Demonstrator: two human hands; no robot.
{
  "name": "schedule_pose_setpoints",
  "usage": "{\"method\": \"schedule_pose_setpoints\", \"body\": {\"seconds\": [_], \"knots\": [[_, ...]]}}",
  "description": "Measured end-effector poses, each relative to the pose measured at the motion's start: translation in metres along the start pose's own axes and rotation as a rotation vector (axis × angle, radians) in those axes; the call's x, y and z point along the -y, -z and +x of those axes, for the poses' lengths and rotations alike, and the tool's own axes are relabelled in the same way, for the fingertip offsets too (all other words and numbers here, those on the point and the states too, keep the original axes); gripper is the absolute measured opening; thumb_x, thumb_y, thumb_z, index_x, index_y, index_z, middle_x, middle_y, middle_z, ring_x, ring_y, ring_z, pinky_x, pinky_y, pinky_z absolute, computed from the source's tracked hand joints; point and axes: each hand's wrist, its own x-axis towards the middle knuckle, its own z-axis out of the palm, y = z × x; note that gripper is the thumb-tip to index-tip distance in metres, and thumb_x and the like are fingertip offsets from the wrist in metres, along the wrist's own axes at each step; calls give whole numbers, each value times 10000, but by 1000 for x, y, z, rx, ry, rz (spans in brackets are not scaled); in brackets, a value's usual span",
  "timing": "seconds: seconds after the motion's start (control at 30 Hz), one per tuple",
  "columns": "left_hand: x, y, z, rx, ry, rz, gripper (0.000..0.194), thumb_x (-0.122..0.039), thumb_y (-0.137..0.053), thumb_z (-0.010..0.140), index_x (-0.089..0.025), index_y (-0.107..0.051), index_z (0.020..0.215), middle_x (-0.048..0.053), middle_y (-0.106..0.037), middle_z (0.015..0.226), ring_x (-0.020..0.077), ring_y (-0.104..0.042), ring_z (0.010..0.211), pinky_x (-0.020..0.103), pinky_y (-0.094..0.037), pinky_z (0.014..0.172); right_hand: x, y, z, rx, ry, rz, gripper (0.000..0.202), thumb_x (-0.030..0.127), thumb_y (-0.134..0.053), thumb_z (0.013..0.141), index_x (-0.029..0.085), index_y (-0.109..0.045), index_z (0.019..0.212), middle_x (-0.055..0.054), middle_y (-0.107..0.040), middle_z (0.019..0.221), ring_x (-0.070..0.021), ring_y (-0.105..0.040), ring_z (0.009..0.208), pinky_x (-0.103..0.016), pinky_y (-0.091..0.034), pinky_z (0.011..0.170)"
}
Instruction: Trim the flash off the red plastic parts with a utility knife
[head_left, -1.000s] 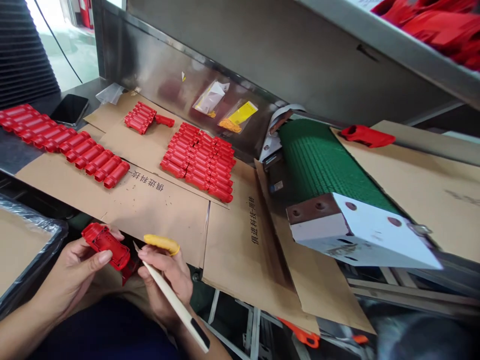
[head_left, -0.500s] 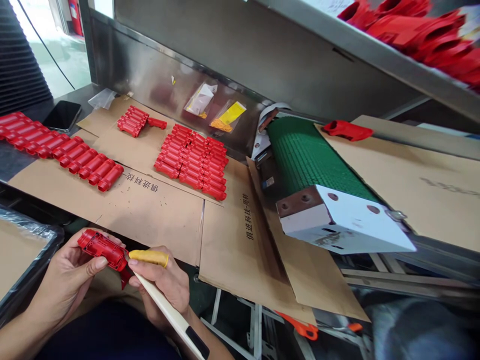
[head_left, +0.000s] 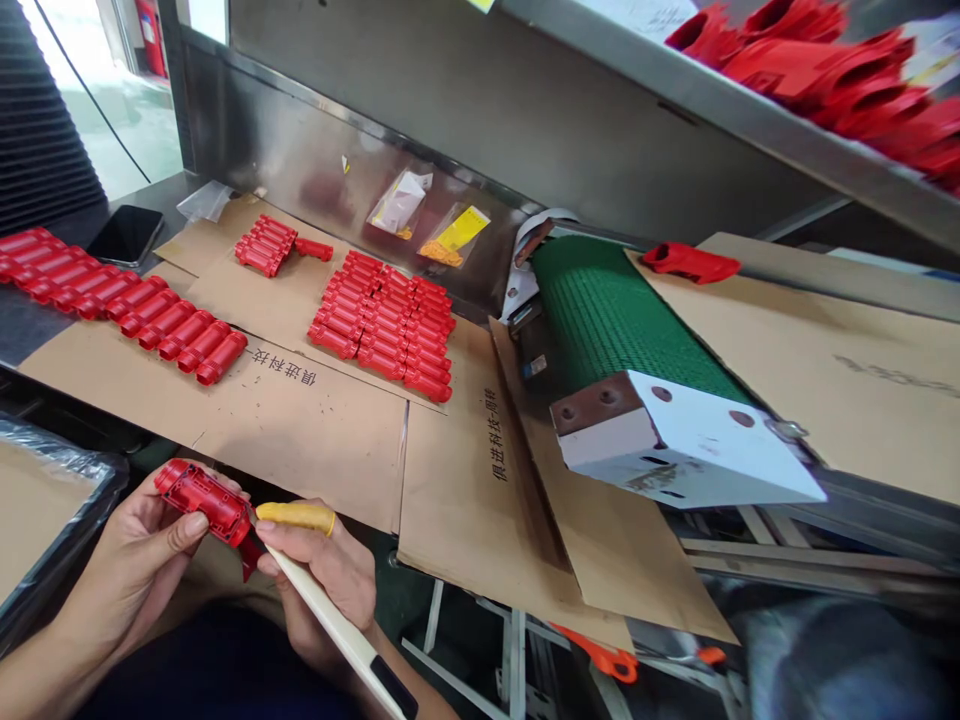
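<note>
My left hand (head_left: 150, 545) is closed round a red plastic part (head_left: 206, 503) at the lower left, thumb on its near side. In my right hand (head_left: 330, 565) is a long white-handled tool (head_left: 330, 615) with a black end; a yellow finger cover (head_left: 296, 516) sits on the index finger. The tool's tip meets the right end of the red part, where a small piece hangs down; the exact contact is too small to tell. Beyond the hands, a row of red parts (head_left: 184, 333) and a block of red parts (head_left: 386, 325) lie on cardboard (head_left: 337, 430).
A green conveyor belt (head_left: 630, 310) with a white end bracket (head_left: 682, 440) stands right of centre. Above it, a metal shelf (head_left: 720, 110) holds red housings (head_left: 825, 75). A black phone (head_left: 126, 235) lies at the left. Orange-handled scissors (head_left: 607, 655) are below the bench edge.
The view has shifted very slightly. Both hands keep their hold on the red part and the tool, with barely any movement.
</note>
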Motion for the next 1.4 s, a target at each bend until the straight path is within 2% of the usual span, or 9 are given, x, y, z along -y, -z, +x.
{"method": "schedule_pose_setpoints", "body": {"seconds": [0.37, 0.63, 0.77, 0.9, 1.07, 1.17, 1.23, 1.3, 1.4], "knots": [[-3, -13, 0, -87, -52, -19, 334, -298, -950, 702, -210, -769, 969, 54, -762, 992, 202, -721, 957, 229, -614, 832, -2, 8, 4, 68, -87, 48, 276, 82, -671, 949, 188, -674, 1203, -108, -766, 1124, -200, -732, 1070, -326, -626, 930], [-8, -20, -1, -152, -55, -79, 552, -290, -966, 694, -259, -699, 1176, 9, -752, 949, 96, -694, 758, 142, -585, 739, -6, 21, 12, 317, 260, -309, 359, 97, -630, 992, 114, -612, 1350, -147, -728, 1099, -233, -694, 979, -378, -650, 850], [-3, -8, -2, -103, -94, -9, 585, -270, -940, 730, -270, -685, 1256, 40, -771, 1011, 147, -728, 825, 205, -617, 777, -4, 15, 6, 173, -86, 21, 216, 90, -654, 970, 170, -684, 1168, -105, -760, 1060, -191, -729, 953, -339, -647, 844], [-2, -5, -8, -42, -191, 208, 694, -251, -917, 753, -305, -641, 1387, 63, -766, 1154, 201, -748, 962, 240, -614, 869, -6, 6, 1, 58, -563, 454, 165, 313, -725, 982, 154, -704, 1024, -95, -770, 955, -149, -750, 788, -283, -639, 755], [0, -23, -20, -234, -361, 328, 539, -305, -934, 713, -335, -753, 1220, 13, -780, 1098, 185, -734, 960, 208, -570, 918, -7, -6, 0, -81, -817, 883, 307, 393, -847, 883, 148, -694, 985, -66, -741, 853, -123, -694, 722, -266, -625, 736], [3, -23, -20, -225, -438, 351, 557, -251, -954, 667, -327, -771, 1187, 15, -787, 1071, 205, -744, 937, 242, -583, 916, -1, -8, -3, -115, -955, 1129, 274, 328, -866, 876, 156, -689, 993, -43, -737, 853, -82, -687, 749, -180, -595, 745], [3, -18, -18, -203, -395, 340, 589, -237, -945, 686, -310, -744, 1234, 29, -796, 1055, 210, -757, 909, 241, -599, 869, 4, -3, -5, 59, -922, 1332, 281, 363, -848, 892, 166, -655, 943, -12, -718, 793, -64, -664, 656, -148, -573, 644], [0, -12, -15, -153, -312, 301, 646, -241, -932, 716, -306, -689, 1310, 40, -802, 1057, 217, -767, 917, 244, -611, 849, 9, 5, -7, 328, -710, 1367, 381, 490, -797, 917, 176, -595, 837, 13, -671, 689, -80, -628, 536, -167, -542, 514], [-5, -11, -11, -107, -212, 196, 694, -255, -904, 765, -306, -615, 1393, 48, -797, 1075, 226, -766, 966, 249, -613, 865, 11, 19, -4, 326, -400, 831, 301, 450, -723, 984, 177, -657, 875, -37, -734, 784, -137, -720, 675, -251, -614, 630]]}}
